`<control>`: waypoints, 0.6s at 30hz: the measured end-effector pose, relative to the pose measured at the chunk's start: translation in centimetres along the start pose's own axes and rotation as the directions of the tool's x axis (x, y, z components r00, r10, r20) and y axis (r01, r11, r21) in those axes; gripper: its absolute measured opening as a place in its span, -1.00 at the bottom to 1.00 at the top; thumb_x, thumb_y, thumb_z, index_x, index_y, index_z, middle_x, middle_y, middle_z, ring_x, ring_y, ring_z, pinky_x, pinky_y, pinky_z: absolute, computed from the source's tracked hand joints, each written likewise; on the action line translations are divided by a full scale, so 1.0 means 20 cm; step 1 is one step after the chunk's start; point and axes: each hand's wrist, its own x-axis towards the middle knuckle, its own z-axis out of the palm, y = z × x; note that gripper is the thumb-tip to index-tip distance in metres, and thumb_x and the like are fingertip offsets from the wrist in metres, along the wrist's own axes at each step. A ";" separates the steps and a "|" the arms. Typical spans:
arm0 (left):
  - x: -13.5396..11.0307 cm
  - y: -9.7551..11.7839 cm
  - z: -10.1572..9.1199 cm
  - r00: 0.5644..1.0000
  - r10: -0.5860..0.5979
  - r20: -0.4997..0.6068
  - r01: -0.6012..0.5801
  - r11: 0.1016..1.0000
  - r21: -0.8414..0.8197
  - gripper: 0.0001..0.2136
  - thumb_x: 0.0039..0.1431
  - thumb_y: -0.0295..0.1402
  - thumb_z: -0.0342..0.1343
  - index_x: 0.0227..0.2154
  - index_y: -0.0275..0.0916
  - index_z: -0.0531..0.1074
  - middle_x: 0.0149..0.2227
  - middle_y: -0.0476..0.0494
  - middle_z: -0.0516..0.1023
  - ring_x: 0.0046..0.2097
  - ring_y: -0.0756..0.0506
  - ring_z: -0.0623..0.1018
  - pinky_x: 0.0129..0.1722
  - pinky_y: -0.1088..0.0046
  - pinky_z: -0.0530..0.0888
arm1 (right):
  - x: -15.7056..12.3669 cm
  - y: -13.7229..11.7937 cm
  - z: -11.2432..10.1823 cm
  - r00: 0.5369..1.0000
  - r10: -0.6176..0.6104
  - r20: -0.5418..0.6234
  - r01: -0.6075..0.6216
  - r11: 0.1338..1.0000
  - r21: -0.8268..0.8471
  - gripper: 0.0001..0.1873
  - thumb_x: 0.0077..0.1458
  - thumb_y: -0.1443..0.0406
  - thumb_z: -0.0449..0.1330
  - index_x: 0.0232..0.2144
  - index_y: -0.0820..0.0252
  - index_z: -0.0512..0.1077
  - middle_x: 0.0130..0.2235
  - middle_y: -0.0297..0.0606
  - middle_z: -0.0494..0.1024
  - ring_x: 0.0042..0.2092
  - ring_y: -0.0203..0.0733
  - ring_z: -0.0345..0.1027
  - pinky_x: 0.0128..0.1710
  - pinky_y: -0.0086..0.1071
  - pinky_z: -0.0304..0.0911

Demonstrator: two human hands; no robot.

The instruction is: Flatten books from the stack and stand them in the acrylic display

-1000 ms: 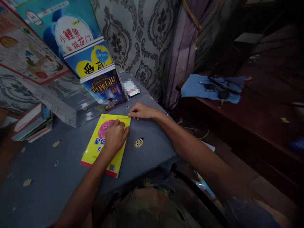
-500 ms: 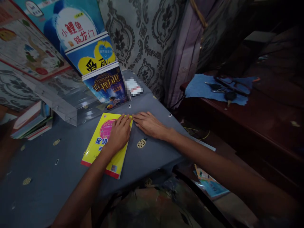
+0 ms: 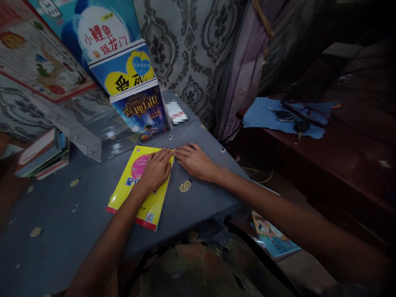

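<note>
A yellow book [image 3: 123, 194] with a red bottom edge and a pink circle on its cover lies closed and tilted on the grey tablecloth [image 3: 93, 214]. My left hand [image 3: 156, 167] rests flat on the upper right of its cover, fingers stretched out and nothing gripped. Just to the right, my right hand [image 3: 194, 161] lies palm down on the cloth, fingers extended, with the fingertips at the book's top right corner. Part of the cover's lettering is hidden under my left hand and forearm.
Behind the book, a clear acrylic rack [image 3: 89, 142] holds several upright books, a dark blue one [image 3: 145, 113] in front. More books [image 3: 43, 154] lean at left. A blue cloth [image 3: 260, 115] with keys and glasses lies on a dark red surface. Books [image 3: 275, 239] lie below, right.
Both hands keep nearly the same pose on the book and cloth. The whole view has shifted slightly, and my left hand's fingers look a little flatter.
</note>
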 end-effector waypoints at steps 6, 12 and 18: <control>-0.03 -0.02 0.04 1.000 0.006 -0.027 -0.005 1.000 0.016 -0.56 0.41 -0.37 -0.17 0.28 -0.26 0.29 0.34 -0.27 0.34 0.37 -0.19 0.30 0.32 0.08 0.25 | -0.02 -0.04 0.01 0.998 0.045 0.033 -0.045 0.999 -0.009 -0.55 0.40 0.34 -0.05 0.24 0.24 0.36 0.24 0.00 0.46 0.27 0.07 0.29 0.26 0.15 0.08; -0.01 -0.01 0.06 0.989 -0.120 -0.084 0.130 0.984 0.119 -0.57 0.42 -0.37 -0.17 0.27 -0.31 0.30 0.34 -0.28 0.35 0.38 -0.25 0.29 0.32 0.02 0.26 | 0.07 -0.02 0.02 0.995 0.041 0.094 -0.040 0.999 -0.005 -0.50 0.40 0.28 -0.05 0.31 0.26 0.28 0.33 0.02 0.34 0.36 0.10 0.17 0.29 0.18 0.05; 0.08 -0.07 0.04 0.955 -0.260 -0.143 0.283 0.942 0.178 -0.59 0.41 -0.36 -0.14 0.22 -0.33 0.35 0.29 -0.36 0.40 0.31 -0.33 0.37 0.21 -0.06 0.36 | 0.30 0.04 0.03 0.989 0.018 0.144 -0.020 1.000 0.015 -0.54 0.41 0.27 -0.06 0.27 0.23 0.31 0.33 -0.03 0.35 0.35 0.07 0.19 0.29 0.13 0.06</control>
